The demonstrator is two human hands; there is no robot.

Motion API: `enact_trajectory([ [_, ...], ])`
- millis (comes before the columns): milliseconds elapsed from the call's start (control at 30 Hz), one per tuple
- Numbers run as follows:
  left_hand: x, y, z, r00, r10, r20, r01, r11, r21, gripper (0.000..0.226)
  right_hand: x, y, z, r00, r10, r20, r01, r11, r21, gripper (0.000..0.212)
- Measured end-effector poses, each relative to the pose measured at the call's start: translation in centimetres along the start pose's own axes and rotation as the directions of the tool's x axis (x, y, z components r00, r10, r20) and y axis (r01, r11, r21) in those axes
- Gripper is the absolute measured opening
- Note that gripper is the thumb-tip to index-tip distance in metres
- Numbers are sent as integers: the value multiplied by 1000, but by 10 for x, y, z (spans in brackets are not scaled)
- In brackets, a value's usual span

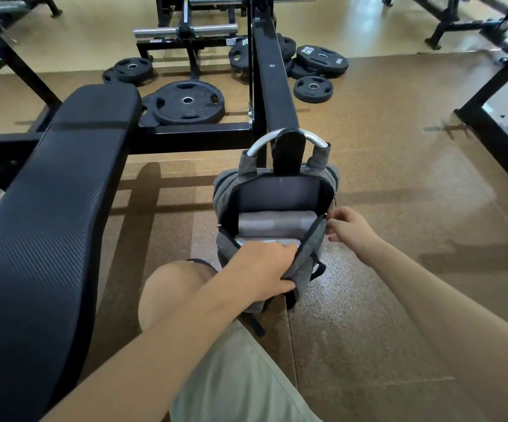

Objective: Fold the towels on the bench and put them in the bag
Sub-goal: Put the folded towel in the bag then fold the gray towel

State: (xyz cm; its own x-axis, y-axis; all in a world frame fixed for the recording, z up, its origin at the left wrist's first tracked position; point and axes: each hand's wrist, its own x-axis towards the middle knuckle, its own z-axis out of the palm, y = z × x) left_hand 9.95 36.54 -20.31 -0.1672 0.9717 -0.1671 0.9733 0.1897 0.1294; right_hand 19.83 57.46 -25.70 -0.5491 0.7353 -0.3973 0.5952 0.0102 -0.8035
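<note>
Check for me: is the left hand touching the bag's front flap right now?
Touching. The head view shows the left hand gripping the bag by its front flap, fingers over the top edge and thumb curled underneath, so the grey fabric bunches in the grip.

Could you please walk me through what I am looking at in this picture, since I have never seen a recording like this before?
There is no machine here: a person wears one wide-angle camera on the head, looking forward and down, so you see their own arms and a knee from above. The place is a gym. On the left runs a black padded bench, with nothing lying on the part in view. Weight plates lie on the floor beyond it. In the middle a grey bag hangs by its handle from a black bar of the equipment, its top open. Inside you can see folded grey towels. The left hand grips the front flap of the bag. The right hand pinches the bag's edge at the zip on the right side. Judging by that, the person is probably about to close the bag.
</note>
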Motion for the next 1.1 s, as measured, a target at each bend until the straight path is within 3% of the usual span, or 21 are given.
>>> enact_trajectory([
  [100,4,-2,-8,999,-2,-44,-1,998,-67,31,-4,-6,-5,990,63,129,-81,987,140,13],
  [167,7,-3,-16,997,19,-70,-23,998,-60,27,-4,-12,-8,980,77,184,-99,988,114,14],
  [267,12,-8,-20,996,18,-84,-22,999,-50,20,-5,-30,-22,984,-4,178,12,999,-41,19],
  [367,19,-12,-25,989,-20,-146,11,998,-64,18,-14,-54,-43,972,-105,209,125,988,-85,24],
  [600,41,-8,-35,944,-80,-319,90,996,15,12,-35,-70,-50,952,-183,244,178,983,44,31],
  [733,54,-9,-45,925,-87,-369,45,992,-119,15,-37,-76,-57,960,-202,195,188,978,91,34],
  [933,62,3,-46,957,-73,-281,16,980,-198,41,-41,-76,-47,953,-230,198,236,972,-3,35],
  [1100,84,28,-36,894,-175,-412,166,984,-58,33,-55,-71,-44,921,-312,234,367,897,-248,20],
])
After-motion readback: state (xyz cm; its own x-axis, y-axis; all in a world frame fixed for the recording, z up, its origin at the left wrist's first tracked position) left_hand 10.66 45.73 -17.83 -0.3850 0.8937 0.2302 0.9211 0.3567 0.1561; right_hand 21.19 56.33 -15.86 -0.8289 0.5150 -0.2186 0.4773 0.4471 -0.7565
